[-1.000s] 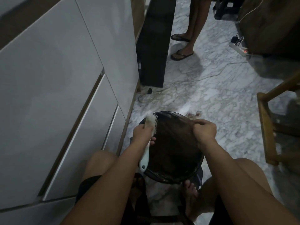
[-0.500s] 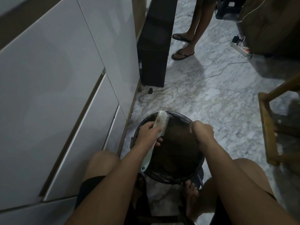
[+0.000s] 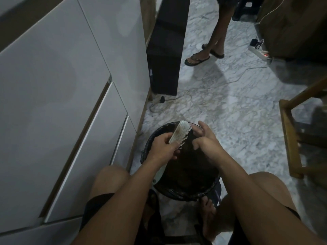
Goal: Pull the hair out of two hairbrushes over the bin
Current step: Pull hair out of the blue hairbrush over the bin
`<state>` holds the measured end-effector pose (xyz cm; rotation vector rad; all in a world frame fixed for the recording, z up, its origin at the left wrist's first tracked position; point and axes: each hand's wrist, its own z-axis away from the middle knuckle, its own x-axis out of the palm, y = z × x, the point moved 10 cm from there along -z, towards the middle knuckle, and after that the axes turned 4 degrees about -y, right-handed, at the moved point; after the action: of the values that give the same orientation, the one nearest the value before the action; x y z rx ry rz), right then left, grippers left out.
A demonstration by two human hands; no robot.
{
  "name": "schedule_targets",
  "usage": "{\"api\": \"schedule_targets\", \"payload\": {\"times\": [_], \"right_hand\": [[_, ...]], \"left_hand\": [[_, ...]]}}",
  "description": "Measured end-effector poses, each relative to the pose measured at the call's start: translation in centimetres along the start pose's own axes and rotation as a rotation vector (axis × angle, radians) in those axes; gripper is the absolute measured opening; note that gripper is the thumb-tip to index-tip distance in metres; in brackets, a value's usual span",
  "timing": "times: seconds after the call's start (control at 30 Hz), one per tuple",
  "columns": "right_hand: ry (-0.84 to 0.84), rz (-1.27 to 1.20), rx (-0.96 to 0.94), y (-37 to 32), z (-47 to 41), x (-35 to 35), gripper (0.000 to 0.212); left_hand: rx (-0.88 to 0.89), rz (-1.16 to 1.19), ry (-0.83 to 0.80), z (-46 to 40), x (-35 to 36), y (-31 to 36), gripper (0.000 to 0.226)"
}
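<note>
Bin (image 3: pixel 150 141) hemmed at nine o'clock by white cabinets (image 3: pixel 70 103), open marble floor (image 3: pixel 238 121) toward two o'clock, left hand (image 3: pixel 163 147) clamped on pale hairbrush (image 3: pixel 180 134) above the bin — bristles facing three o'clock, right hand (image 3: pixel 206 138) just beside them, fingers spread.

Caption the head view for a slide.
Seated person's left hand holds a white hairbrush over a black bin; right hand reaches for its bristles.

Head-worn view, steeply downward, near hands
</note>
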<state>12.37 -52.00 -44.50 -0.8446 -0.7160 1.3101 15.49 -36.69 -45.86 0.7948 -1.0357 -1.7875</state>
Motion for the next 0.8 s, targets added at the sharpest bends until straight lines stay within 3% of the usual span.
{"api": "schedule_targets", "payload": {"times": [0.23,0.47,0.67,0.8], "right_hand": [[-0.116,-0.103,0.094,1.4,-1.2,1.6,0.101],[-0.221,0.203,-0.026,-1.9,-2.5,1.2,0.038],[-0.077,0.396,-0.04,-1.4,-3.6,-0.5,0.011],[-0.025,0.383,-0.049,-1.1,-4.4,-1.0,0.024]], "left_hand": [[0.079,0.007,0.01,-0.4,-0.2,1.4,0.029],[0.078,0.035,-0.019,-3.0,-0.6,3.2,0.019],[-0.042,0.049,0.053,-4.1,-2.2,0.7,0.031],[-0.117,0.084,0.051,-4.5,-2.6,-0.1,0.022]]}}
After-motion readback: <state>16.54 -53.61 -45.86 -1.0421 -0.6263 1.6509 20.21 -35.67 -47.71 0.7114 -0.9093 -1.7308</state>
